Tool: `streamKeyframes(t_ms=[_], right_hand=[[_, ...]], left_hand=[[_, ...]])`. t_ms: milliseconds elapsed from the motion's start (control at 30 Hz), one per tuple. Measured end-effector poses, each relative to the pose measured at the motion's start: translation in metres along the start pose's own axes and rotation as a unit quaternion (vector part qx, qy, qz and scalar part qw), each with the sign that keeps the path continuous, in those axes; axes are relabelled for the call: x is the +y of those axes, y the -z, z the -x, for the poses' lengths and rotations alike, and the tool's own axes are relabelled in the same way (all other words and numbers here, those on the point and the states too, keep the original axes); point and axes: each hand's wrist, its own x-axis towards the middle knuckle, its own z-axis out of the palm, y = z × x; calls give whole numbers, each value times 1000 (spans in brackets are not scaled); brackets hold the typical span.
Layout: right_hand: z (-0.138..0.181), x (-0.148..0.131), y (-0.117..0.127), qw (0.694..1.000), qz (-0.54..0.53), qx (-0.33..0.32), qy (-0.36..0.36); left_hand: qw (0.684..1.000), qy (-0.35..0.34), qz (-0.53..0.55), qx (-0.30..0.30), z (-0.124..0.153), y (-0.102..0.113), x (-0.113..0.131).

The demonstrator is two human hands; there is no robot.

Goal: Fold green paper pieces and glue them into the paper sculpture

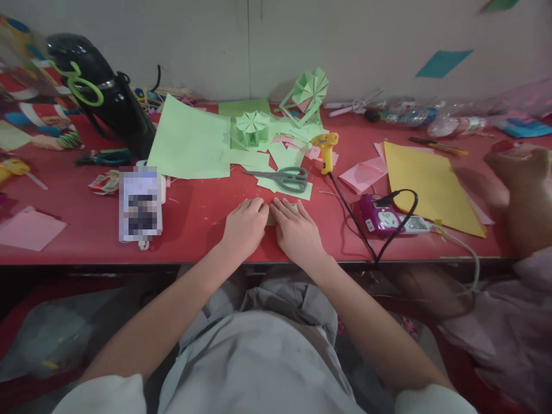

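Note:
My left hand (244,225) and my right hand (296,229) rest side by side on the red table (202,218), near its front edge. Both press down on a small folded piece of paper (271,216), of which only a sliver shows between them. The fingers of both hands are bent and held close together over it. Just beyond my hands lie grey-handled scissors (285,179) on pale green paper scraps (276,155).
A large green sheet (190,138), folded green paper shapes (252,129), a yellow glue gun (326,148) with a black cord, a purple power strip (382,217) and a yellow sheet (425,181) lie around. Another person's hand (517,172) is at the right.

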Motion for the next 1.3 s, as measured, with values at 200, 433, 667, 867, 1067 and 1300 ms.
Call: streamKeyframes(t_ms=[200,433,667,867,1067,1300], right_hand=[[1,-1,0,1000,0,5,-8],[2,-1,-2,1000,5,2,-22],[3,0,-1,1000,15,-1,-19],[3,1,-1,1000,8,-7,-27],[5,3,-4,1000,1,2,-24],[5,2,-5,999,-12,3,-35]], left_hand=[[999,-3,35,22,6,-8,7],[999,-2,40,19,13,-8,4],[1000,0,29,-6,16,-4,2],[999,2,40,-1,19,-5,-1],[999,16,31,8,22,-6,1],[999,31,32,16,26,-10,3]])
